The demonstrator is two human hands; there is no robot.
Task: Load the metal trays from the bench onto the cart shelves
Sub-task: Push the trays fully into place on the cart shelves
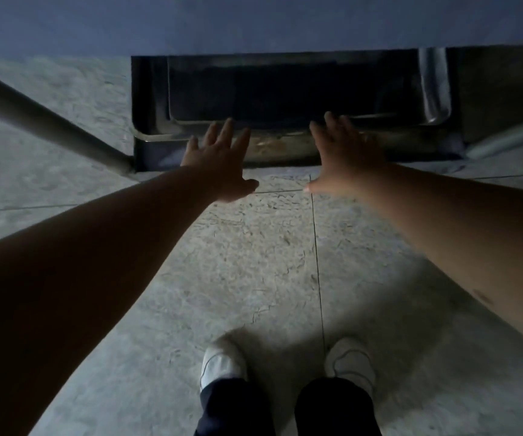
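Low down in the head view, a dark metal tray (285, 89) lies on a cart shelf (150, 146), under a blue-grey surface (254, 23) that hides its far part. A second, shinier tray rim (436, 86) shows at the right. My left hand (219, 165) is stretched out flat, fingers spread, its fingertips at the tray's near rim. My right hand (345, 158) is spread the same way at the rim farther right. Neither hand grips anything.
A grey cart tube (43, 121) slants from the upper left down to the shelf's left corner, and another tube (512, 133) shows at the right. My two white shoes (222, 363) stand on the pale tiled floor (269, 247) below the shelf.
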